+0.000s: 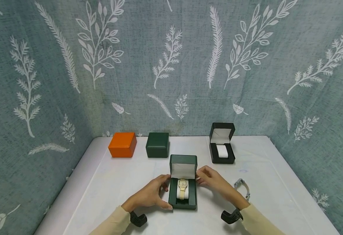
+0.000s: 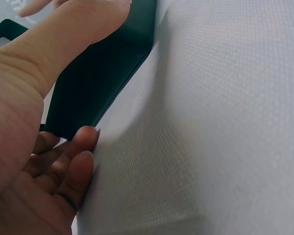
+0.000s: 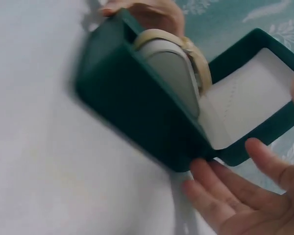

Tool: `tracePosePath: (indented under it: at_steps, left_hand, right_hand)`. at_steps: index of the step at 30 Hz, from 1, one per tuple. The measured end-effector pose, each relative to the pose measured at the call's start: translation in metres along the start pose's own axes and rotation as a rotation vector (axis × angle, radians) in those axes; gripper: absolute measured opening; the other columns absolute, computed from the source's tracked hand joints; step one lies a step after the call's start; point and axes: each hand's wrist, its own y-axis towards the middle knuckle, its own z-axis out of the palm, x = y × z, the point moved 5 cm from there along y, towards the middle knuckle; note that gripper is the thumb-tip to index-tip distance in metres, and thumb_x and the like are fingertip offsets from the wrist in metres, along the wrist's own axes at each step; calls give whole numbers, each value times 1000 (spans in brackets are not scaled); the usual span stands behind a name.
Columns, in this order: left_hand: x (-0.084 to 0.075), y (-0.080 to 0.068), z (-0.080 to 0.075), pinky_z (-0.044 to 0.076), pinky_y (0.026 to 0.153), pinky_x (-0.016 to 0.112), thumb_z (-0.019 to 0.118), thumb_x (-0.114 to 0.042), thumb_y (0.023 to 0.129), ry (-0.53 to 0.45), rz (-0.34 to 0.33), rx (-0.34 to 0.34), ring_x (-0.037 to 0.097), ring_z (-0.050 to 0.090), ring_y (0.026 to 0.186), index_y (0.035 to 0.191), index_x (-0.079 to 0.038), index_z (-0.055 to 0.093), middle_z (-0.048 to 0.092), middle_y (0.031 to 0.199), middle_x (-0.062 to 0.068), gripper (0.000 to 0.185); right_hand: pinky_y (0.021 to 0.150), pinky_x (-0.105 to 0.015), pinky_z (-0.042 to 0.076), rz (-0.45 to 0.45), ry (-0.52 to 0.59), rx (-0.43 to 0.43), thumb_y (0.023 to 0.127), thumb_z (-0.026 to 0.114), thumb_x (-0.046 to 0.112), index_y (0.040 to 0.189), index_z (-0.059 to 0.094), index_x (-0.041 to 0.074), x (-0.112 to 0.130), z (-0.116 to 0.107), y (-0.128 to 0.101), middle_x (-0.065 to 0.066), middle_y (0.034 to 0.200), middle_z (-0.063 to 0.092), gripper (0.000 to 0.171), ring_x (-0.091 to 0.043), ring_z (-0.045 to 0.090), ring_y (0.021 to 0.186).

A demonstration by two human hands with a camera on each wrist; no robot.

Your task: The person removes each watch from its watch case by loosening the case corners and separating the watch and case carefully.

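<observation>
The white table (image 1: 106, 182) carries everything, and the open green watch box (image 1: 183, 182) at its near middle serves as the landmark. Behind that box to the left sit a closed orange box (image 1: 122, 144) and a closed dark green box (image 1: 158, 145); behind it to the right stands an open black box (image 1: 222, 143) with a white cushion. A loose silver watch (image 1: 243, 187) lies right of the landmark, just beyond the right wrist.

The left hand (image 1: 151, 195) clasps the box's left wall, thumb along the side and fingers curled at its lower corner. The right hand (image 1: 213, 181) lies against the right side near the hinge, fingers relaxed and nearly straight, touching rather than gripping.

The box looks stiff and light, its smooth skin likely a little slippery, so the side walls seem the best place to hold it; the upright lid would swing if pushed. Inside, a cream watch (image 1: 182, 187) wraps a soft white cushion (image 3: 172, 73). Its glass face is probably fragile.
</observation>
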Motion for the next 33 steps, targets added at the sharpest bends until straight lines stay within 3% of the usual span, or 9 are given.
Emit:
tracePosePath:
  at_steps: [5, 13, 25, 33]
  left_hand:
    - [1, 0, 0, 46, 91, 27, 98, -41, 68, 7, -14, -1, 12, 58, 102, 156, -2, 36, 53, 124, -2, 115]
    - [-1, 0, -1, 46, 87, 26, 97, -41, 69, 9, -22, -1, 14, 58, 101, 156, -1, 37, 54, 120, -2, 113]
    - [0, -3, 3, 46, 86, 26, 97, -40, 70, -4, -63, -1, 14, 56, 104, 157, -3, 36, 52, 125, -2, 112]
    - [-1, -2, 2, 46, 85, 26, 96, -40, 71, 18, -26, -10, 14, 57, 103, 157, 0, 35, 52, 128, 0, 113]
  right_hand:
    - [91, -37, 57, -47, -44, 28, 100, 70, 29, 128, 56, 4, -4, 2, -12, -15, 124, 64, 40, -27, 67, 110]
    - [87, -32, 55, -84, -177, 26, 93, 79, 32, 132, 65, 13, -3, 8, -22, -8, 130, 64, 45, -23, 67, 109]
    - [87, -29, 56, -92, -148, 41, 88, 85, 28, 140, 60, 11, -17, 17, -28, -12, 115, 66, 61, -26, 66, 106]
    - [89, -34, 57, -132, -150, 5, 84, 88, 19, 142, 58, 7, -16, 21, -29, -13, 121, 65, 66, -28, 66, 105]
